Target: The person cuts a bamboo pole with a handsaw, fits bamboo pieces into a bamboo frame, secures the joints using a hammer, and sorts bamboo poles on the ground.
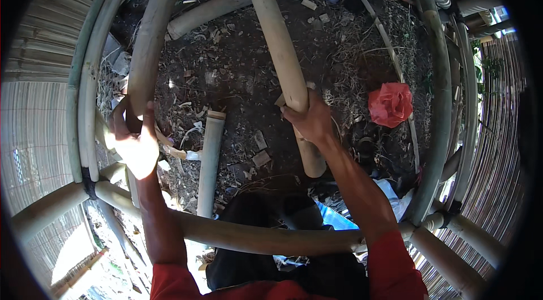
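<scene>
hands (226,130) gripping two bamboo poles (283,56)

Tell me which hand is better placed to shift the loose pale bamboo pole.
Right, probably. The right hand already wraps the loose bamboo pole, while the left hand grips a frame pole at the left.

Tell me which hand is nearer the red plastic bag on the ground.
Right. The right hand grips a bamboo pole just left of the red plastic bag; the left hand holds another pole far across.
</scene>
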The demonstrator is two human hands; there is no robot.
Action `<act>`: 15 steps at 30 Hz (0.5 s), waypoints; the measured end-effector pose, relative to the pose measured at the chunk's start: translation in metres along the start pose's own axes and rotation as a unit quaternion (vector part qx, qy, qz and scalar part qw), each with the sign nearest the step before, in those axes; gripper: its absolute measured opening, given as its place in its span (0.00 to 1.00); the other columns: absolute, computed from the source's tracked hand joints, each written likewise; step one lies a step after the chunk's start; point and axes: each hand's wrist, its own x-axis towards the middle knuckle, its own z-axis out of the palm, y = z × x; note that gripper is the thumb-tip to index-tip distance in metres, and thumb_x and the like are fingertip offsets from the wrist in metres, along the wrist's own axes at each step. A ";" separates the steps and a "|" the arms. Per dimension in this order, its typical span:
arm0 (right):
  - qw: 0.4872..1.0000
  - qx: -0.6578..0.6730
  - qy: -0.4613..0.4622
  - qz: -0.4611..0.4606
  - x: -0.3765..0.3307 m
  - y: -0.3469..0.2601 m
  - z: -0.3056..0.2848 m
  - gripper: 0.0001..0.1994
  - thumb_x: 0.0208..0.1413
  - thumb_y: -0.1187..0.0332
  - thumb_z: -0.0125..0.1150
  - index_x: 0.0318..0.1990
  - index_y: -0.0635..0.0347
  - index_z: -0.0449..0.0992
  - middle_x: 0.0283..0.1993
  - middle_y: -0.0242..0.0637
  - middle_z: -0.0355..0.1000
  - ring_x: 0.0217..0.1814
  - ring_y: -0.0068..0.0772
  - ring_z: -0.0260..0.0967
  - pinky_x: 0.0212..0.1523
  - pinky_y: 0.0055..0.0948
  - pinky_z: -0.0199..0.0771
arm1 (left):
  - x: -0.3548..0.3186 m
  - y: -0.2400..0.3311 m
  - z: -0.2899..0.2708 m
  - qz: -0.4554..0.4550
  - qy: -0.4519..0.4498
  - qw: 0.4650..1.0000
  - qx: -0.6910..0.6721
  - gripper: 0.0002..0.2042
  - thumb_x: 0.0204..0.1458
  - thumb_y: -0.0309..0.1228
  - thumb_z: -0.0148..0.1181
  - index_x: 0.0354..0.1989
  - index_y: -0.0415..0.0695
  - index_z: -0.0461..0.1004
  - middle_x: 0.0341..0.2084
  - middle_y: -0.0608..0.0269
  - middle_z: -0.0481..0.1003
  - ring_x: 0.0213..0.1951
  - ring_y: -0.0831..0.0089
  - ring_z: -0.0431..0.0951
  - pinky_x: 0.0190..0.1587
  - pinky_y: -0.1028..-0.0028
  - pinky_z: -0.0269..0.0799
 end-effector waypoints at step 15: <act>0.958 -0.283 -0.009 -0.053 -0.086 0.004 -0.092 0.37 0.52 0.51 0.75 0.64 0.66 0.70 0.52 0.59 0.73 0.52 0.60 0.75 0.53 0.48 0.76 | 0.004 -0.039 0.037 -0.075 0.034 0.983 -0.162 0.25 0.58 0.40 0.71 0.56 0.34 0.77 0.53 0.49 0.79 0.52 0.59 0.80 0.55 0.65 0.80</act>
